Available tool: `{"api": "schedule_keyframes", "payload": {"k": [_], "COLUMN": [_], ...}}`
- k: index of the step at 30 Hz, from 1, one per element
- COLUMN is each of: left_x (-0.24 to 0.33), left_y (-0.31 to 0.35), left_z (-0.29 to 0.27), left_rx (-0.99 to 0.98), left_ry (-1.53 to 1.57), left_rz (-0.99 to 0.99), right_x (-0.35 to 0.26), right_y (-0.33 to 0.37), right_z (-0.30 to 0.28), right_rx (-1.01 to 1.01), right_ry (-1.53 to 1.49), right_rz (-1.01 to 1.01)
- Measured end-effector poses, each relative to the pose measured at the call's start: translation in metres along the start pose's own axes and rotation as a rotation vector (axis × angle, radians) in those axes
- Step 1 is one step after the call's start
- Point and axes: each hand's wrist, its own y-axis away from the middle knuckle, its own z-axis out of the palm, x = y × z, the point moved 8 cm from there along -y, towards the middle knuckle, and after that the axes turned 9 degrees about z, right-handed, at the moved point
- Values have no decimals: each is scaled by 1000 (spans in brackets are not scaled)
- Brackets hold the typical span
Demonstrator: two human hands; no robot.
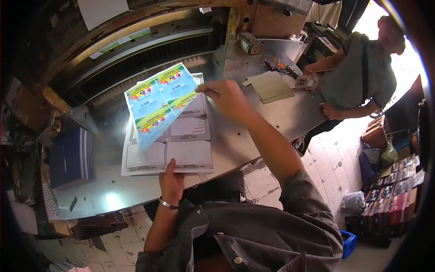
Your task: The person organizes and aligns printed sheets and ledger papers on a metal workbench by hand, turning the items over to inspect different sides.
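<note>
A colourful printed sheet (156, 97), blue, green and yellow with the same design repeated, is raised at a tilt over the metal worktable. My right hand (226, 99) pinches it by its right corner; its lower part is blurred by motion. Under it lies a stack of grey-and-white printed sheets (188, 154), partly covered by the raised sheet. My left hand (171, 185) grips the near edge of this stack, thumb on top and fingers hidden beneath. A metal bracelet (168, 203) circles my left wrist.
Dark blue bound volumes (68, 158) are stacked at the table's (108, 163) left. Beige card pieces (272, 88) lie at the right, near a co-worker (367, 72) holding a phone (307, 82). A long dark slot (149, 50) runs behind the table. Piled books (387, 199) stand on the tiled floor.
</note>
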Motion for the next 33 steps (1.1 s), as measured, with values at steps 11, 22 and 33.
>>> {"api": "schedule_keyframes", "payload": {"k": [11, 22, 33], "left_x": [1, 61, 73], "left_y": [2, 0, 3], "left_z": [-24, 3, 1], "left_rx": [-316, -51, -30], "left_ry": [-519, -709, -204], "left_rz": [169, 476, 427], "right_x": [36, 33, 128], "right_y": [139, 316, 328], "right_z": [-115, -150, -130], "right_rx": [174, 560, 354], "right_ry": [-242, 343, 503], "right_rz": [-130, -14, 235]}}
